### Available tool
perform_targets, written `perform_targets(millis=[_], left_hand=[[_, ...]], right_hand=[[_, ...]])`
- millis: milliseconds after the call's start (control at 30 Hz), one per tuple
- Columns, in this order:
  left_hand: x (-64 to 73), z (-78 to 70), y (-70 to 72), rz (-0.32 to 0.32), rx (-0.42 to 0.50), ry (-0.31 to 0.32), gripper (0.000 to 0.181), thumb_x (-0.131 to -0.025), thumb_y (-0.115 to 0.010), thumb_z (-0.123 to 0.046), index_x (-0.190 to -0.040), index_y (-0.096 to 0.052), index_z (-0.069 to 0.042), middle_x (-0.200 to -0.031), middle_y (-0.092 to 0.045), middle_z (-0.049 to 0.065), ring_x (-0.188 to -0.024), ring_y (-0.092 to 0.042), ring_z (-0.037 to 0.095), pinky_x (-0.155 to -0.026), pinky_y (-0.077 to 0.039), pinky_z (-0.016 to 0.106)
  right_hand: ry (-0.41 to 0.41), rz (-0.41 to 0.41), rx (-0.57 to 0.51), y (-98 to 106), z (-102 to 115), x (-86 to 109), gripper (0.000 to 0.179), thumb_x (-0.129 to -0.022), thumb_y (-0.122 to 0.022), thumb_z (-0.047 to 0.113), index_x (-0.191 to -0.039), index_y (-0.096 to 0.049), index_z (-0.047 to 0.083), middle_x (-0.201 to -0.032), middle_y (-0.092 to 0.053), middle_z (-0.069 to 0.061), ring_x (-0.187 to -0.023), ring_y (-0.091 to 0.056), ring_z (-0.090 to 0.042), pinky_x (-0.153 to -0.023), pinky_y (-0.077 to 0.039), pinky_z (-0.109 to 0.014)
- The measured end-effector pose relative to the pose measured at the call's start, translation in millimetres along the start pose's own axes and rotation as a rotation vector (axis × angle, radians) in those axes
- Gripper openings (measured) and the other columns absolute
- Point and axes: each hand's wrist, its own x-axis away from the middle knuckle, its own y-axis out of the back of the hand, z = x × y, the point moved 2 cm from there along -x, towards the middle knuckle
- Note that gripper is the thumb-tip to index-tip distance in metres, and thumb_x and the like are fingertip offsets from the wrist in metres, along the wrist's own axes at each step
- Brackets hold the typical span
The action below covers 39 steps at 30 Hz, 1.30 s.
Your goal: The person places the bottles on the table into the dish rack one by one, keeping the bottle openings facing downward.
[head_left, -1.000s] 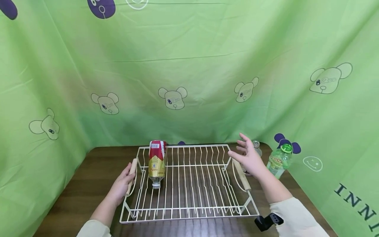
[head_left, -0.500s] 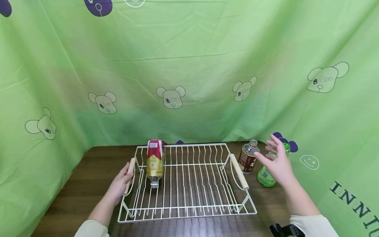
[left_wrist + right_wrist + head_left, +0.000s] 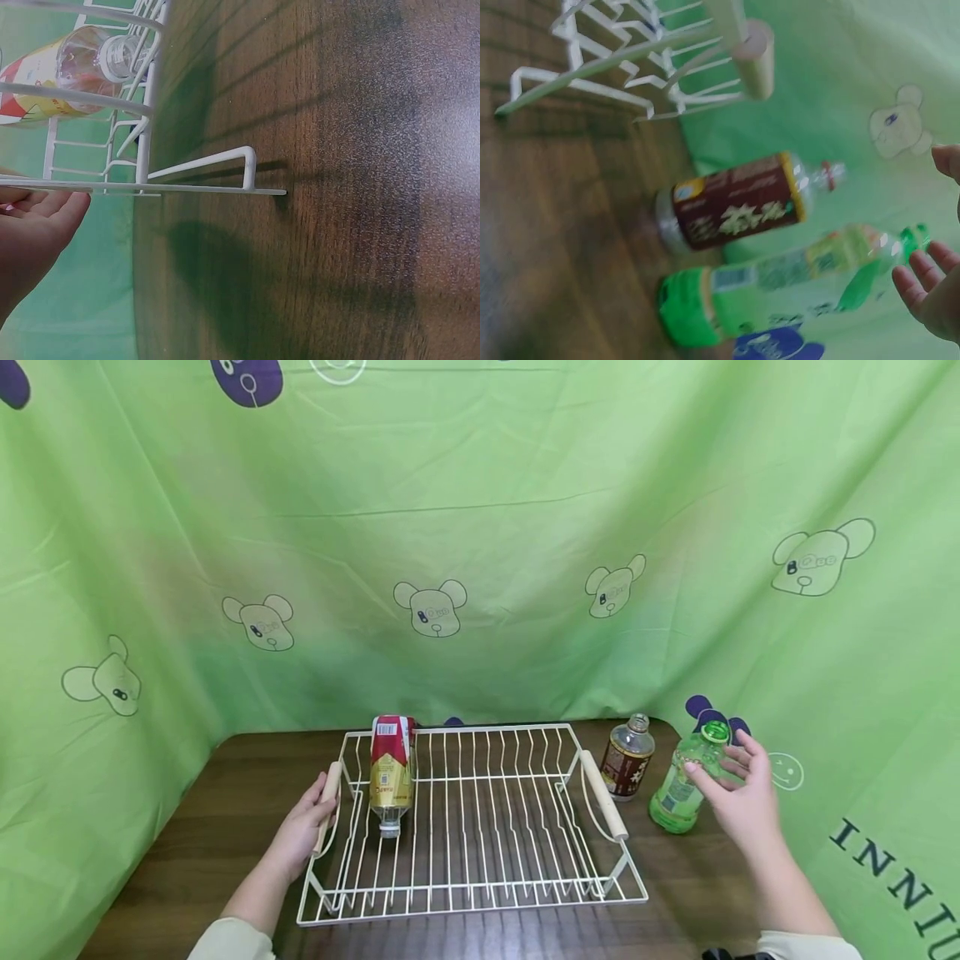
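Note:
A white wire dish rack (image 3: pixel 480 885) with wooden handles stands on the table. My left hand (image 3: pixel 302 828) holds its left wooden handle (image 3: pixel 327 797); in the left wrist view that hand (image 3: pixel 37 232) is partly cut off by the frame edge. On the rack's left part lies a plastic bottle (image 3: pixel 390 768) with a red and yellow label, its neck towards me. My right hand (image 3: pixel 746 797), thumb and fingers spread, is just right of an upright green plastic bottle (image 3: pixel 678 789). In the right wrist view its fingertips (image 3: pixel 911 289) appear near the green neck; contact cannot be told.
A clear bottle with a dark brown label (image 3: pixel 627 764) stands between the rack's right handle (image 3: pixel 603 797) and the green bottle. A green printed curtain (image 3: pixel 480 543) hangs around the back and sides of the brown wooden table (image 3: pixel 202 827).
My right hand has moved right, from above the rack's right handle past the brown-labelled bottle to the green bottle's right side. My left hand stays at the left handle.

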Motion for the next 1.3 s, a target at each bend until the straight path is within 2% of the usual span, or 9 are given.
perform_targets(millis=[133,200,267,367,433,933,1100,1200,1300], left_hand=[[-0.3,0.6,0.9,-0.007,-0.016,0.003,0.062,-0.104,-0.034,-0.011,-0.157,-0.002,-0.002,-0.163,-0.006,0.025,-0.117,-0.044,-0.004,-0.089,-0.038,0.007],[-0.5,0.5,1.1,-0.011,-0.024,0.003,0.062,-0.104,-0.034,-0.011,-0.157,-0.003,-0.002,-0.163,-0.007,0.025,-0.112,-0.044,-0.008,-0.089,-0.038,0.007],[-0.8,0.4,0.9,-0.009,-0.027,0.002,0.061,-0.104,-0.034,-0.011,-0.156,-0.002,-0.001,-0.163,-0.006,0.025,-0.122,-0.044,0.002,-0.088,-0.038,0.007],[-1.5,0.4,0.3,-0.009,-0.03,0.001,0.061,-0.104,-0.033,-0.011,-0.156,-0.002,-0.001,-0.163,-0.005,0.025,-0.137,-0.033,0.025,-0.087,-0.037,0.007],[-2.0,0.6,0.1,-0.009,-0.026,-0.001,0.061,-0.104,-0.033,-0.01,-0.156,-0.001,-0.001,-0.163,-0.003,0.025,-0.139,-0.027,0.033,-0.087,-0.037,0.007],[-1.9,3.0,0.3,-0.02,-0.033,0.001,0.062,-0.104,-0.034,-0.011,-0.156,-0.003,-0.002,-0.162,-0.006,0.026,-0.14,-0.028,0.033,-0.099,-0.038,0.016],[-0.9,3.3,0.4,-0.025,-0.044,0.006,0.061,-0.104,-0.034,-0.011,-0.157,-0.003,-0.002,-0.162,-0.009,0.027,-0.138,-0.032,0.03,-0.09,-0.037,0.008],[-0.5,2.3,0.0,-0.018,-0.038,0.002,0.062,-0.104,-0.033,-0.011,-0.157,-0.003,-0.002,-0.162,-0.008,0.027,-0.14,-0.031,0.032,-0.092,-0.037,0.009],[-0.6,1.9,-0.4,-0.016,-0.034,-0.004,0.061,-0.104,-0.033,-0.011,-0.157,-0.002,-0.002,-0.161,-0.008,0.028,-0.142,-0.029,0.035,-0.093,-0.037,0.01]], right_hand=[[-0.065,-0.02,0.014,2,-16,-1.0,0.089,-0.09,-0.07,0.023,-0.157,-0.013,0.01,-0.152,-0.032,-0.025,-0.124,-0.043,-0.029,-0.102,-0.044,-0.021],[-0.106,-0.035,0.004,1,-22,-1.6,0.09,-0.09,-0.069,0.024,-0.157,-0.011,0.011,-0.157,-0.025,-0.023,-0.132,-0.037,-0.04,-0.11,-0.041,-0.041],[-0.128,-0.043,-0.007,0,-29,-2.2,0.091,-0.09,-0.069,0.025,-0.157,-0.009,0.01,-0.16,-0.018,-0.022,-0.137,-0.032,-0.046,-0.111,-0.035,-0.057],[-0.144,-0.043,-0.034,-4,-38,-3.4,0.094,-0.089,-0.07,0.024,-0.157,-0.007,0.01,-0.162,-0.011,-0.022,-0.14,-0.026,-0.05,-0.112,-0.028,-0.063],[-0.137,-0.046,-0.049,-8,-45,-5.2,0.096,-0.088,-0.071,0.022,-0.157,-0.006,0.01,-0.161,-0.01,-0.025,-0.14,-0.023,-0.053,-0.112,-0.025,-0.066],[-0.192,-0.07,-0.114,-30,-71,-15.7,0.101,-0.085,-0.073,0.015,-0.157,-0.001,0.015,-0.157,-0.018,-0.028,-0.136,-0.029,-0.048,-0.114,-0.026,-0.061],[-0.211,-0.069,-0.066,-34,-71,-18.9,0.101,-0.085,-0.074,0.017,-0.156,-0.002,0.016,-0.152,-0.026,-0.025,-0.116,-0.043,-0.026,-0.108,-0.037,-0.051],[-0.224,-0.068,-0.047,-36,-71,-20.4,0.101,-0.085,-0.075,0.018,-0.156,-0.003,0.018,-0.147,-0.031,-0.021,-0.101,-0.043,-0.008,-0.098,-0.043,-0.036],[-0.228,-0.075,-0.037,-38,-72,-21.3,0.1,-0.085,-0.075,0.018,-0.156,-0.005,0.019,-0.143,-0.035,-0.018,-0.094,-0.042,-0.001,-0.091,-0.042,-0.028]])
